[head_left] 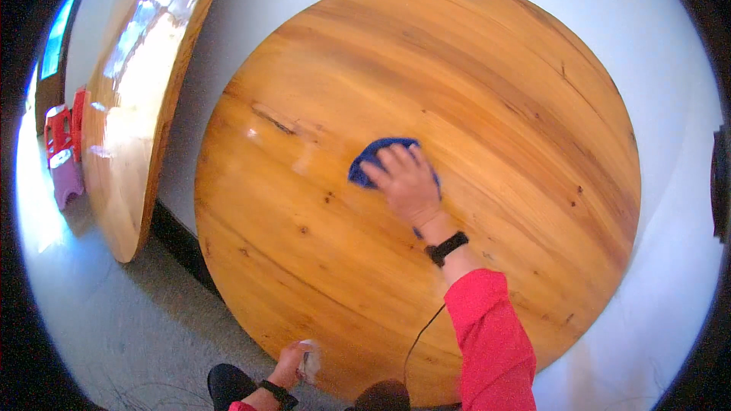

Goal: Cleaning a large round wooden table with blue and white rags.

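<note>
My right hand (410, 183) presses a dark blue cloth (364, 168) flat against the middle of a large round wooden tabletop (472, 91). Its fingers lie spread over the cloth and are a little blurred. By the tabletop's lower left rim, my left hand (288, 364) is closed on a crumpled whitish piece (310, 361), perhaps cloth or paper; the blur hides its exact kind. The tabletop is glossy, with streaky grain and several dark knots.
On the left, a second glossy wooden tabletop (145, 106) leans on its edge. Beyond it stand a red stool (59, 133) and a purple one (67, 181). A thin black cord (417, 341) hangs near my right sleeve. Grey floor (145, 320) shows at the lower left.
</note>
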Available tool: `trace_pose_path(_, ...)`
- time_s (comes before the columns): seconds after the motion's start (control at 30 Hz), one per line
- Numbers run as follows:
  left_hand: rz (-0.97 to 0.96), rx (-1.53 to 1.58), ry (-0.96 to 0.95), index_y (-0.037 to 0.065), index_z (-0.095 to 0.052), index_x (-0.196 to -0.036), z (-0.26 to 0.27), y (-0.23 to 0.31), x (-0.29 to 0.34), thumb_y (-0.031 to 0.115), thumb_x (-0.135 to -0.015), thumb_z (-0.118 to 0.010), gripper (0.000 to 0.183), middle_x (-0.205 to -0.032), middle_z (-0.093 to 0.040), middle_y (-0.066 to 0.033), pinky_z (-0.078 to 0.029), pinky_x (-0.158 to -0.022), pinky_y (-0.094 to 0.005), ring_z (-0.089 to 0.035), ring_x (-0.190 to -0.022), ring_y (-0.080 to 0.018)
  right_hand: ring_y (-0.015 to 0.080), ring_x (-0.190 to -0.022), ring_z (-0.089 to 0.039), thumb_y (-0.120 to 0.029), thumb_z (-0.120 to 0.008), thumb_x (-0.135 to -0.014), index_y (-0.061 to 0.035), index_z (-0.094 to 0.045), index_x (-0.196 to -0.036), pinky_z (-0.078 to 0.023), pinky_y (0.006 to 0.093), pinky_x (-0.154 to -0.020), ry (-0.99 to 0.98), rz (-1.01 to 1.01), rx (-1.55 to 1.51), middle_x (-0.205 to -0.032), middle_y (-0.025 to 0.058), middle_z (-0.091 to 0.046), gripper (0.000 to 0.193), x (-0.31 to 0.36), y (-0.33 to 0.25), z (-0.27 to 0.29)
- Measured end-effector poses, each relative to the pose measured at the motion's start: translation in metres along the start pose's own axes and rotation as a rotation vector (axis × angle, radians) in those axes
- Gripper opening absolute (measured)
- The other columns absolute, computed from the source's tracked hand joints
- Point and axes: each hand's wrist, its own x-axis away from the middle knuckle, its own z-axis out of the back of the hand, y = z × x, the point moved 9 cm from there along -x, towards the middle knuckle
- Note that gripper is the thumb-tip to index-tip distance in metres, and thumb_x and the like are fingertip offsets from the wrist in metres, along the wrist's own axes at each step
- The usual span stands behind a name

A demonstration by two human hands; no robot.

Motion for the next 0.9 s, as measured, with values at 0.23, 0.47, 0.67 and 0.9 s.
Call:
trace_pose_path(0.23, -0.495, -0.621, -0.100, 0.004, -0.058, -0.111, 0.014, 0.007, -0.008, 0.017, -0.090, -0.053, 0.025, -0.089, -0.063, -0.0073, -0.052, -0.057, -0.0371, -0.064, -0.074, -0.0212, 0.0298, -0.118, -0.049, -0.012, -0.061, -0.074, -0.0207, -0.056, -0.126, -0.039, 0.0460, -0.102, 0.074, -0.301, 0.422, -0.125, 0.0096, -0.054, 0.053, 0.050, 0.133, 0.088)
trace_pose_path(0.47, 0.028, -0.105, 0.009, 0.004, -0.059, -0.105, 0.026, -0.027, -0.020, 0.018, -0.086, -0.056, 0.023, -0.085, -0.060, -0.0065, -0.051, -0.058, -0.0381, -0.062, -0.072, -0.0220, 0.0374, -0.125, -0.043, -0.013, -0.063, -0.079, -0.0120, -0.044, -0.138, -0.036, 0.0484, -0.106, 0.063, -0.826, 0.585, -0.136, 0.0181, -0.046, 0.062, 0.213, 0.219, 0.173)
trace_pose_path(0.67, -0.026, -0.153, 0.115, 0.003, -0.057, -0.094, 0.040, -0.030, -0.023, 0.013, -0.085, -0.057, 0.014, -0.081, -0.059, -0.0078, -0.050, -0.053, -0.0394, -0.061, -0.066, -0.0224, 0.0426, -0.133, -0.035, -0.017, -0.056, -0.088, -0.0029, -0.034, -0.142, -0.031, 0.0472, -0.110, 0.032, -1.306, 0.482, -0.145, 0.0247, -0.035, 0.061, 0.373, 0.201, 0.193)
trace_pose_path(0.9, 0.008, -0.165, 0.037, 0.006, -0.057, -0.084, 0.042, -0.045, -0.035, 0.020, -0.089, -0.053, 0.015, -0.070, -0.058, -0.0065, -0.047, -0.047, -0.0366, -0.058, -0.056, -0.0222, 0.0469, -0.130, -0.034, -0.015, -0.052, -0.089, 0.0054, -0.033, -0.140, -0.029, 0.0482, -0.110, -0.011, -1.476, 0.520, -0.143, 0.0326, -0.031, 0.058, 0.480, 0.153, 0.179)
